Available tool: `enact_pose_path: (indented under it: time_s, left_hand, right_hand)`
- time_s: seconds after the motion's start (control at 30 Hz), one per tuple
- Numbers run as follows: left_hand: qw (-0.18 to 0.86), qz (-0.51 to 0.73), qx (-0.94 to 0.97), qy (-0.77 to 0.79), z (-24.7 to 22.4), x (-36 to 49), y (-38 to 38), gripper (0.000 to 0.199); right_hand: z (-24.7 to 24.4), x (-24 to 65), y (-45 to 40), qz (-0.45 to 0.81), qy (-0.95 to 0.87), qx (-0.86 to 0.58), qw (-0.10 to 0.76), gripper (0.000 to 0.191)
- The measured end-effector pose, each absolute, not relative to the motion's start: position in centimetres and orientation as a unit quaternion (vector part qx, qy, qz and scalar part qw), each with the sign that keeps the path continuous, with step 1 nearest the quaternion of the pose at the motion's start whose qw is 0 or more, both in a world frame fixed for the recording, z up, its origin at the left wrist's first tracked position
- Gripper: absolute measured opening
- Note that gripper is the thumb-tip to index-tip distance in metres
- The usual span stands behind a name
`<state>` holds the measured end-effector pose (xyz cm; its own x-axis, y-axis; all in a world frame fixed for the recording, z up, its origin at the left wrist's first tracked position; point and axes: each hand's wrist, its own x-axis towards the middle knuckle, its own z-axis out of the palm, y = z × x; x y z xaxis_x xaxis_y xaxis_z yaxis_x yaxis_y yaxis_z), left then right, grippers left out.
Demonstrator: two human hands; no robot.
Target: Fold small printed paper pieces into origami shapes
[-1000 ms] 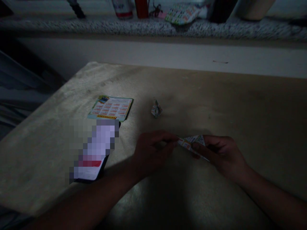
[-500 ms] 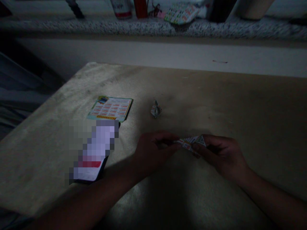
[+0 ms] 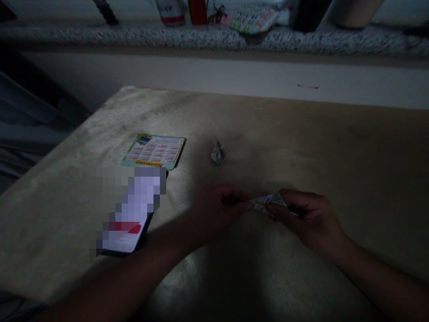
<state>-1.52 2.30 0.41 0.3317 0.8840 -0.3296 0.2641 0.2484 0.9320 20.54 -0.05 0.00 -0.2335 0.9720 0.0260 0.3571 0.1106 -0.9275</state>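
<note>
One folded piece of printed paper [image 3: 263, 204] was held over the desk [image 3: 284, 134], right of centre. The left hand [image 3: 211, 212] had thumb and fingers together on the paper's pointed left end; the fingers of the right hand [image 3: 311, 219] were clamped on its right part. Beyond them, a small folded shape [image 3: 218, 154] rested on the desk. To its left lay a printed card [image 3: 154, 151] and, just nearer, a phone [image 3: 129, 243], its lit screen partly pixelated. A speckled sill [image 3: 134, 39] ran behind.
</note>
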Motion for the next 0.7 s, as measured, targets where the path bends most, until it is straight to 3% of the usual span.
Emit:
enact_pose_path:
  time_s: [0.3,0.7]
  left_hand:
    - [0.506,0.260,0.705,0.424,0.72,-2.34,2.48,0.016]
    - [0.388,0.243,0.836,0.304,1.05,-2.45,2.68,0.027]
  right_hand:
    - [0.19,20.55,0.13,0.468,-0.638,-0.506,0.343,0.020]
    - [-0.47,21.10,0.11,0.596,-0.578,-0.449,0.330,0.022]
